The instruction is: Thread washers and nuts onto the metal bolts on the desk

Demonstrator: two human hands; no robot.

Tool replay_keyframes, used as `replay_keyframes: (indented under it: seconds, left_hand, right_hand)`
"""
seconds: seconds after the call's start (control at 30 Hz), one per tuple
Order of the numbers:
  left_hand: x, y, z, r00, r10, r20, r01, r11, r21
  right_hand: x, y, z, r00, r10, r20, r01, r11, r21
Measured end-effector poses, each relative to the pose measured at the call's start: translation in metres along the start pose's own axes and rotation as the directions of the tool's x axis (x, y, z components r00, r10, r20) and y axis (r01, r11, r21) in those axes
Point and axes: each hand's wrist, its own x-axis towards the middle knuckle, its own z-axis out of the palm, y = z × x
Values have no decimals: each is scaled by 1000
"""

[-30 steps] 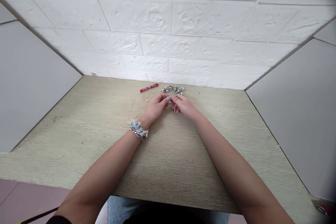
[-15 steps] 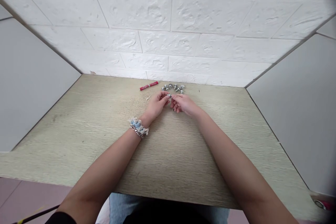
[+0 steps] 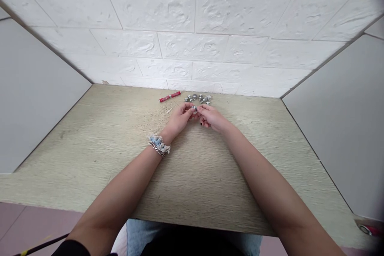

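Observation:
My left hand [image 3: 179, 119] and my right hand [image 3: 211, 117] meet near the back of the wooden table [image 3: 90, 148], fingertips pinched together on a small metal bolt or nut [image 3: 194, 108] held between them. Just behind the hands lies a small pile of silver nuts and bolts [image 3: 198, 99]. A scrunchie and a chain bracelet [image 3: 158, 144] sit on my left wrist. Both forearms rest low over the tabletop.
A red pen-like stick [image 3: 169, 96] lies left of the metal pile, with a small pale scrap [image 3: 169, 110] in front of it. A white brick-patterned wall [image 3: 195, 28] closes the back; grey panels [image 3: 33, 96] stand on both sides.
The hands stay pinched on the small metal piece, with only slight finger shifts. The view has tilted a little, so everything sits slightly higher in the frame.

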Motion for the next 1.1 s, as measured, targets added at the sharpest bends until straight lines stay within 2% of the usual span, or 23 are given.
replay_keyframes:
  seconds: [0.1,0.2,0.37,0.47,0.63,0.73,0.83,0.9,1.1]
  left_hand:
    - [0,-1,0,1000,-18,-17,17,1000,-12]
    - [-1,0,0,999,-25,-27,25,1000,-17]
    - [-2,2,-1,1000,-8,-11,8,1000,-2]
    - [-1,1,-1,1000,0,-2,0,1000,3]
    - [-2,0,0,1000,-7,-20,6,1000,-3]
    - [-3,2,0,1000,-5,-22,5,1000,-13]
    - [-3,3,0,1000,3,-20,-3,1000,-15]
    - [-2,2,0,1000,2,-24,-3,1000,-21]
    - [-1,0,0,1000,-5,-30,5,1000,-17]
  right_hand:
    - [-2,1,-5,1000,-7,3,7,997,82]
    - [-4,-4,-8,998,30,46,-38,984,172]
    - [-3,-10,-6,972,210,107,-218,974,62]
    - [-4,-9,-5,978,178,106,-184,982,50]
    - [-8,-6,-10,989,57,136,-87,970,228]
    - [-8,-7,-11,987,87,138,-120,962,246]
    - [-5,-9,-8,974,184,132,-203,968,150]
    - [-4,-10,-6,971,206,122,-219,970,104]
    - [-5,-3,-10,986,79,148,-110,970,217]
